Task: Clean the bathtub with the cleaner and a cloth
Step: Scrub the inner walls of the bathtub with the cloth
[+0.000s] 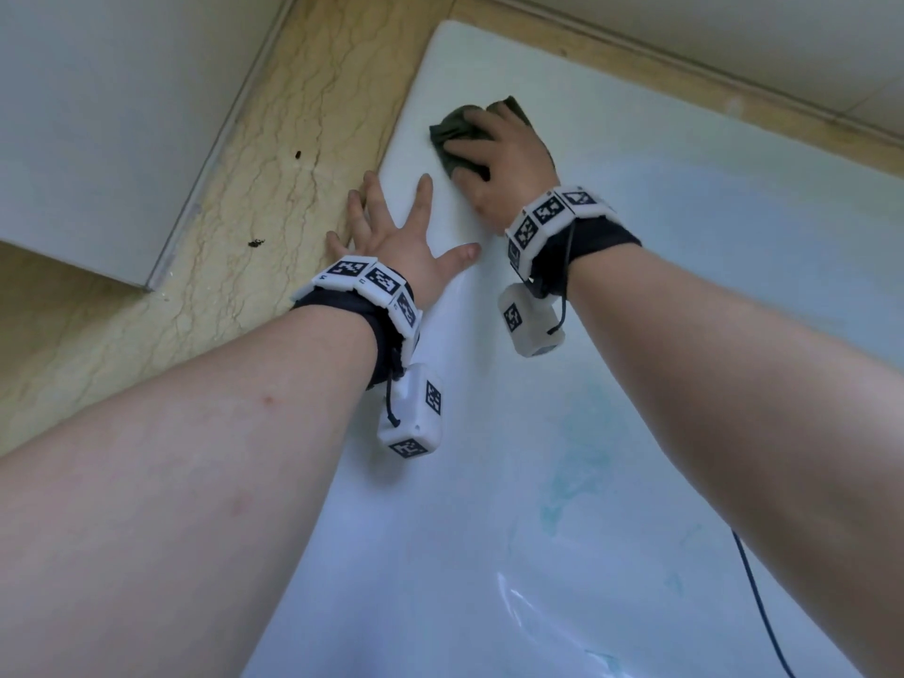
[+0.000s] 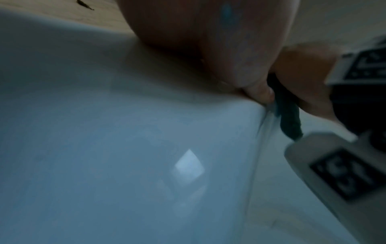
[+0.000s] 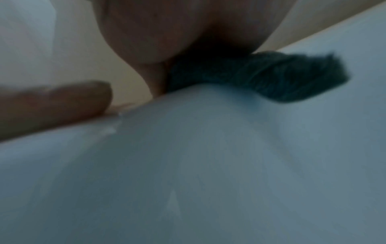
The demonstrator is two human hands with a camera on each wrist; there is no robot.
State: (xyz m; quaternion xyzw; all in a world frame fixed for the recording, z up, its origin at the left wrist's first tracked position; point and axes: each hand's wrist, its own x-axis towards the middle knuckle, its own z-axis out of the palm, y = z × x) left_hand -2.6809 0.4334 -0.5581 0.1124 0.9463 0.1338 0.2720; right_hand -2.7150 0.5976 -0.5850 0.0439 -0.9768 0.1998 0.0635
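1. Right hand (image 1: 504, 159): palm down on the cloth (image 1: 457, 132), fingers bent over the wad and pressing it into the flat rim of the bathtub (image 1: 636, 154) near its far corner. Likely bunched rather than spread so the pressure falls on a small patch. The right-wrist view shows the dark cloth squashed between palm and white surface.

2. Left hand (image 1: 396, 232): empty, fingers spread and straight, laid flat across the tub's edge just beside the right hand, outer fingers reaching over onto the tiled surround (image 1: 274, 198). Reads as a brace taking body weight while leaning far in.

3. Cloth: dark green-grey, mostly under the hand; one corner sticks out toward the far wall.

4. Tub: white and glossy. Faint teal smears (image 1: 572, 477) sit on the inner slope, nearer the person, well apart from the cloth; probably cleaner not yet wiped.

5. Cleaner bottle: not in view.

6. Surround: beige veined tile with two small dark specks (image 1: 254, 243); a thin dark cord (image 1: 763, 609) hangs at lower right.

7. Judgement: rim being scrubbed; basin smears remain.
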